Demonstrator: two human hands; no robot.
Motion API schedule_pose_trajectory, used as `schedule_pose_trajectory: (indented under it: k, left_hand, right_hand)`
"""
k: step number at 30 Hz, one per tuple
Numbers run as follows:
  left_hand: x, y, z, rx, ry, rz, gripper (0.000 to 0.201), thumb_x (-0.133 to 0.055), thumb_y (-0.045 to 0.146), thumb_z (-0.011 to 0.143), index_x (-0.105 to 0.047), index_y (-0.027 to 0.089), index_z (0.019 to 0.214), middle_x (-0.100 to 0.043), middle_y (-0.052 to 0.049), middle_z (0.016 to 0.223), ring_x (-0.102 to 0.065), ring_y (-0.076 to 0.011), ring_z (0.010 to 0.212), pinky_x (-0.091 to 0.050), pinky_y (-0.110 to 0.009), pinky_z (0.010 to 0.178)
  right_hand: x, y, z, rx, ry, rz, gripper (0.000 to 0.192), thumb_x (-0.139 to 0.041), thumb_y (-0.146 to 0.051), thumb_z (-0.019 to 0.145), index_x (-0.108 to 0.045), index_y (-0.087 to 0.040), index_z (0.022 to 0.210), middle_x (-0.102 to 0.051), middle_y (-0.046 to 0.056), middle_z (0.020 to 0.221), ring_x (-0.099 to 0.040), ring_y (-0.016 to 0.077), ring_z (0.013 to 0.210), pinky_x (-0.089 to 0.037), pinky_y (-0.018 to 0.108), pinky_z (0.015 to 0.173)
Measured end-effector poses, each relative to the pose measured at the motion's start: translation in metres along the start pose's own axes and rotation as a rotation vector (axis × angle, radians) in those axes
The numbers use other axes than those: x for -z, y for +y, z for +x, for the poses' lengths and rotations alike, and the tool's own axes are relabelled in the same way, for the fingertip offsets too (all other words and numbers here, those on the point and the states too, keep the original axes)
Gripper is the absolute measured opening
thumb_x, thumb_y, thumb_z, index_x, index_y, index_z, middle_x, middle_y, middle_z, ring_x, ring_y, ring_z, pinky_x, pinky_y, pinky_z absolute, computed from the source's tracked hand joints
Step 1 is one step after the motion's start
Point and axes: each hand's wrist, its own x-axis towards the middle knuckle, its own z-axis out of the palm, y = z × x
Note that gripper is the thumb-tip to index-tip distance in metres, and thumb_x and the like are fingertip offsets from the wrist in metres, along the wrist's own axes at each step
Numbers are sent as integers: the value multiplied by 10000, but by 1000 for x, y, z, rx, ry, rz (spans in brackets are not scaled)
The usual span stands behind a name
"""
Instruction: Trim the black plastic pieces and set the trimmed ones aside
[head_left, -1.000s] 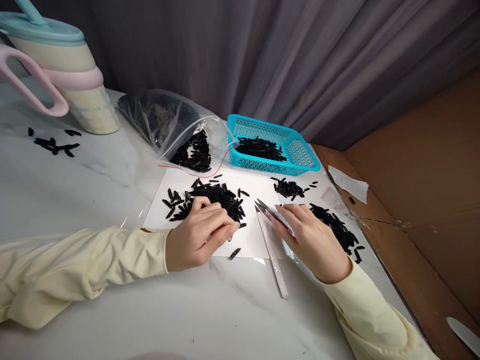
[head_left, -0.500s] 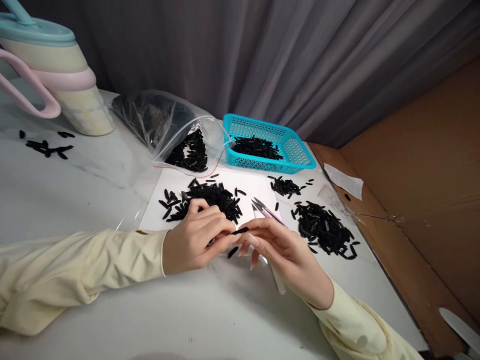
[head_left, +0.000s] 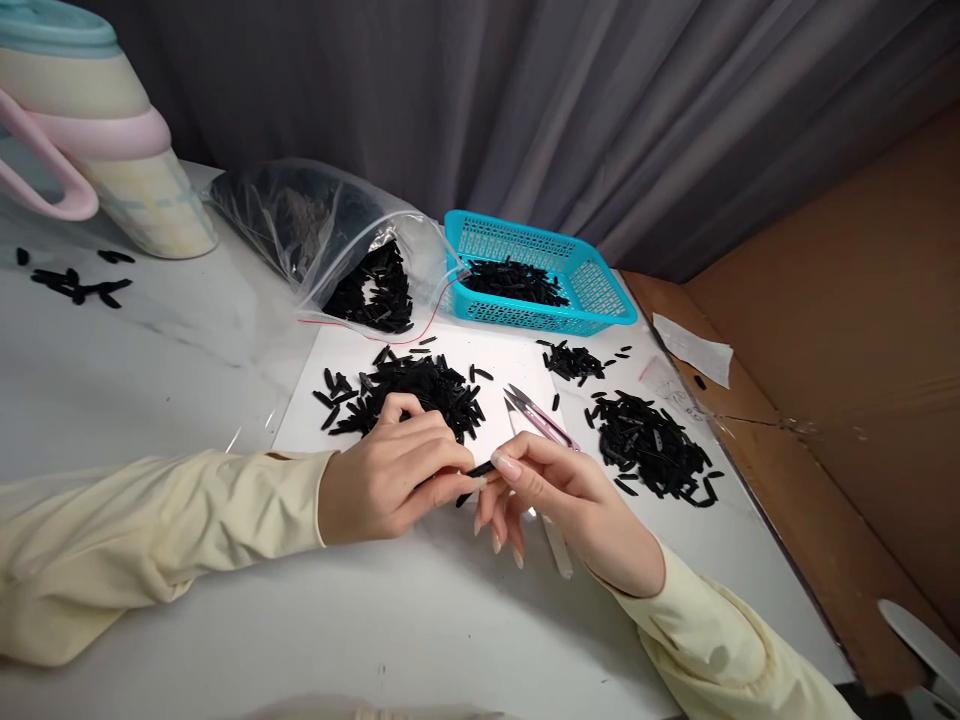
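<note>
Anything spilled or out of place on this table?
Yes. A few black pieces lie scattered by the jug, far from the main piles, and the open plastic bag spills pieces toward the white sheet.

Your left hand point(head_left: 390, 475) and right hand point(head_left: 559, 490) meet over the near edge of the white sheet point(head_left: 510, 370), both pinching one small black piece point(head_left: 480, 469) between their fingertips. Your right hand also carries the pink snips point(head_left: 540, 415), blades pointing away from you. Just beyond your left hand lies a heap of black pieces point(head_left: 420, 390); a second heap point(head_left: 652, 445) sits to the right. Farther back stand the blue basket point(head_left: 592, 290) and an open plastic bag point(head_left: 337, 240).
</note>
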Motion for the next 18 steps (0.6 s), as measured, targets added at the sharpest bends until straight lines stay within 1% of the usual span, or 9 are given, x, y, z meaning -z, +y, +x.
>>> schedule_pose_trajectory:
  k: [2,5,12,18]
  left_hand:
    - [0,-1,-1,-4,-2,-17,176,-353,216,926,-475,170,808,-539,19,613,-484,-108,588,-279,-317,697]
    - [-2,-3,-3,0,2,-34,179,-357,233,927,-484,175,814,-550,22,621,-498,-108,594,-286,-318,710]
    - [-1,-2,-4,-4,9,-28,131,-369,191,918,-492,181,873,-580,17,641,-529,-113,616,-295,-323,710]
    - [-1,-2,-3,-26,23,-42,97,-399,166,912,-494,159,933,-579,3,649,-532,-117,645,-306,-321,709]
  right_hand:
    - [0,0,0,-10,-23,47,203,-448,-309,914,-474,-144,798,-620,39,673,-566,96,503,-451,189,421]
    - [1,1,-1,-6,-19,77,205,-461,-316,908,-481,-147,794,-627,39,674,-571,98,509,-452,187,422]
    - [1,0,-3,28,0,62,203,-487,-324,894,-506,-142,807,-636,51,715,-579,104,534,-462,197,429]
    - [3,-3,-4,28,-17,73,174,-495,-291,892,-502,-139,808,-637,55,723,-582,105,542,-459,195,431]
